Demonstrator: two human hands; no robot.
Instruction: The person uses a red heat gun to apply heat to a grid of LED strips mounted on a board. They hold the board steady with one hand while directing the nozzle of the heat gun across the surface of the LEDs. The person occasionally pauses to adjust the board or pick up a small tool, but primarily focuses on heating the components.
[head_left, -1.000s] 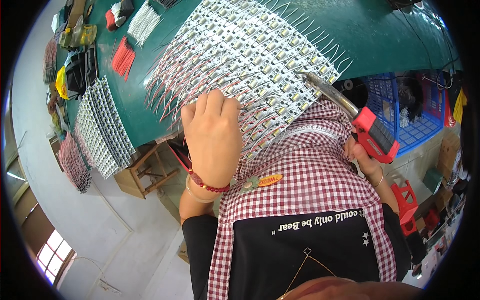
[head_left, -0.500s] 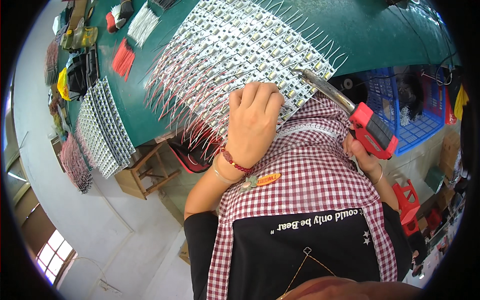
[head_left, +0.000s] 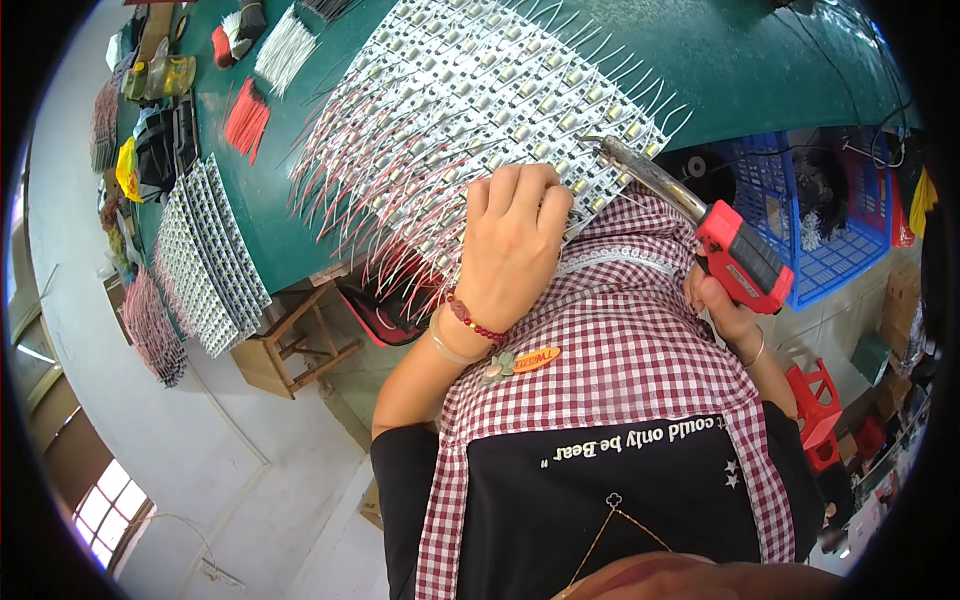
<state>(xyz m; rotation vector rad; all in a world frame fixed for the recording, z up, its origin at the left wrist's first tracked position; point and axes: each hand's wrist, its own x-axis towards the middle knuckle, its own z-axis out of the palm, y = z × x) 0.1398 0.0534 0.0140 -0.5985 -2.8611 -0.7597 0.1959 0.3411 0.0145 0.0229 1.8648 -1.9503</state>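
Observation:
A large panel of white circuit boards (head_left: 455, 95) with many small components lies at the table's near edge. Red wires (head_left: 365, 215) fringe its left side and white wires (head_left: 640, 85) its right. My left hand (head_left: 512, 235) rests over the panel's near part, fingers curled; its fingertips and anything between them are hidden. My right hand (head_left: 728, 315), partly covered by the tool, is closed round a red and black soldering gun (head_left: 745, 262). The gun's metal barrel points up and left, its bent tip over the panel's right part; contact cannot be made out.
On the green table (head_left: 225, 200) lie red wires (head_left: 246, 120) and a bundle of white wires (head_left: 287, 47). More wired board panels (head_left: 210, 255) overhang the left edge. A blue crate (head_left: 830, 270) and a red stool (head_left: 815, 410) are at the right, a wooden stool (head_left: 275, 365) below the table.
My left hand has shifted slightly right, with its fingers a little more spread. The soldering gun's body has moved slightly; its tip stays over nearly the same part of the panel.

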